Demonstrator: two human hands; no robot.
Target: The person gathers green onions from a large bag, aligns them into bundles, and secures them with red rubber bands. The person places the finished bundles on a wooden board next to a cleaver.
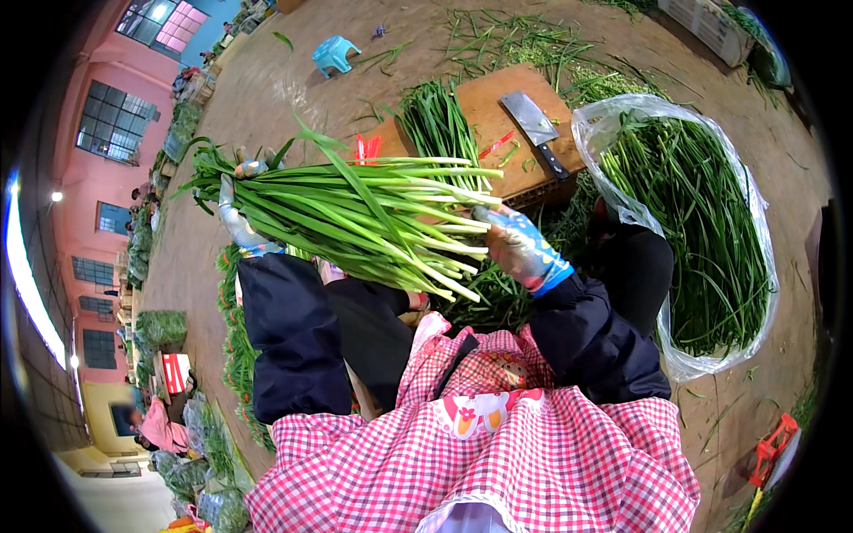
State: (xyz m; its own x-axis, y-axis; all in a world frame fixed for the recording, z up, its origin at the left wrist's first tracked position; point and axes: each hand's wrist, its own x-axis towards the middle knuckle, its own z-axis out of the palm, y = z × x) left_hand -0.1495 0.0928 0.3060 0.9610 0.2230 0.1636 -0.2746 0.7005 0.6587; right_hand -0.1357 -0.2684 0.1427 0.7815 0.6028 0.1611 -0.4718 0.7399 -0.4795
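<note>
Over the littered dirt floor (pixel 267 98), my left hand (pixel 238 222) and right hand (pixel 515 244) each clasp the scallion bundle (pixel 364 218); evening its ends seems due.

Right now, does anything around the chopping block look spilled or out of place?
Yes: loose green stalks lie scattered over the dirt floor beyond the wooden block. The cleaver rests flat on it; nothing looks damaged.

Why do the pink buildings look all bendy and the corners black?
Head view: the fisheye lens curves the pink buildings near the rim and leaves black corners; the bundle of green onions between the left hand and right hand stays sharp, evenly lit.
</note>
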